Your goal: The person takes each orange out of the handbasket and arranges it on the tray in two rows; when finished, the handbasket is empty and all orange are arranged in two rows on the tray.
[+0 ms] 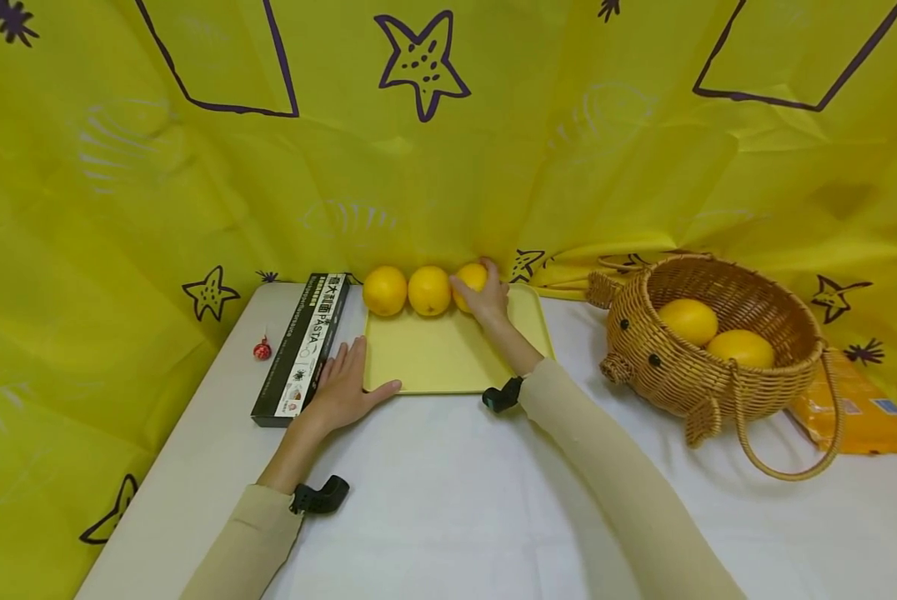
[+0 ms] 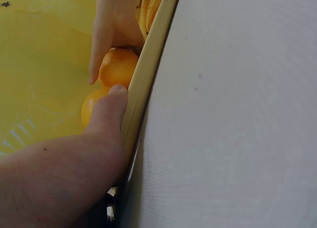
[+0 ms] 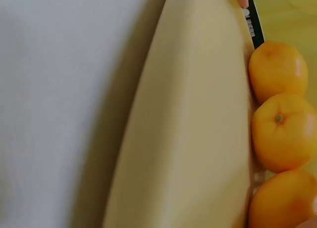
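Note:
Three oranges stand in a row along the back edge of a pale yellow tray [image 1: 433, 354]: a left orange [image 1: 384, 291], a middle orange [image 1: 429, 291] and a right orange [image 1: 470, 276]. My right hand [image 1: 488, 300] holds the right orange, with fingers and thumb around its sides. At the tray's front left corner, my left hand [image 1: 345, 390] lies with straight fingers along the left side and thumb at the front edge. The pasta box [image 1: 302, 350] is just left of those fingers. In the right wrist view, the middle orange [image 3: 283, 134] shows its stem end.
To the right stands a wicker pig basket [image 1: 689, 387] with two yellow-orange fruits [image 1: 741, 348] inside and a handle hanging over its front. An orange packet [image 1: 861, 408] lies behind it. A small red ball [image 1: 263, 350] sits left of the box. A yellow curtain [image 1: 448, 183] hangs behind.

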A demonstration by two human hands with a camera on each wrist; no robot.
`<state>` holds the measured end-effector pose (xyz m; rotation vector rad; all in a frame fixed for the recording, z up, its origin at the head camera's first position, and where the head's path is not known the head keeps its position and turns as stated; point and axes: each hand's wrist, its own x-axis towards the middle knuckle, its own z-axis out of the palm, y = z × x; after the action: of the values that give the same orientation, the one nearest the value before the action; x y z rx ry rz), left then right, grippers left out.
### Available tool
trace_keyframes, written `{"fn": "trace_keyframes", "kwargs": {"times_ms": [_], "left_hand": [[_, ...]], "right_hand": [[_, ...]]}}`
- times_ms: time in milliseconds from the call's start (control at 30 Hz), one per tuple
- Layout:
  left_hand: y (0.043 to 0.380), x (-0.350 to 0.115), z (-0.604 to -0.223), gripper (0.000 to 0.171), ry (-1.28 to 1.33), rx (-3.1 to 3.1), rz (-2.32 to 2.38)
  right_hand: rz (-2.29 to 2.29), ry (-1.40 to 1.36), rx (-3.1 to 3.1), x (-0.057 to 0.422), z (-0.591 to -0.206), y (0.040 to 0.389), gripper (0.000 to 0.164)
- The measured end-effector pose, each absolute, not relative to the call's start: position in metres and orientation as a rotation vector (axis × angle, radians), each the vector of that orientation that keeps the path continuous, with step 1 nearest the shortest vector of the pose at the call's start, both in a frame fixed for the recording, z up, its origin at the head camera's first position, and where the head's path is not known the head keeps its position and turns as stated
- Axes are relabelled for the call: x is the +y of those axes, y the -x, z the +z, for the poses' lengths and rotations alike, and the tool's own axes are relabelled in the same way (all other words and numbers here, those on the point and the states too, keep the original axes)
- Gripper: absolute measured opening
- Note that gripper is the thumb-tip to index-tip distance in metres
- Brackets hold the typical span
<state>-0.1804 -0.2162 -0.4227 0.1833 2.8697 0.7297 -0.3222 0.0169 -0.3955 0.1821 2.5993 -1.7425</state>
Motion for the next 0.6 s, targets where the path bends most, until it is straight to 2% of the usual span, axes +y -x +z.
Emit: {"fn": "trace_keyframes", "kwargs": {"times_ms": [133,233,400,600], "left_hand": [[0.181,-0.215,-0.422,0.105,-0.182,2.868,0.725],[0.180,-0.215,-0.421,0.105,-0.177,2.859,0.735],[0.178,-0.215,-0.418,0.104,-0.175,2.850,0.737],[0.178,-0.215,-0.418,0.104,-0.182,2.850,0.734]], "right_hand": [[-1.672,-0.144,2.675,0.021,-0.384,0.310,0.090],[-1.648,-0.005,2.740,0.029,-0.368,0.293,0.093],[-1.722,0.344,2.634,0.058,-0.337,0.237,0.084],[-1.759,0.513,2.457,0.108,-0.328,0.167,0.073]]}}
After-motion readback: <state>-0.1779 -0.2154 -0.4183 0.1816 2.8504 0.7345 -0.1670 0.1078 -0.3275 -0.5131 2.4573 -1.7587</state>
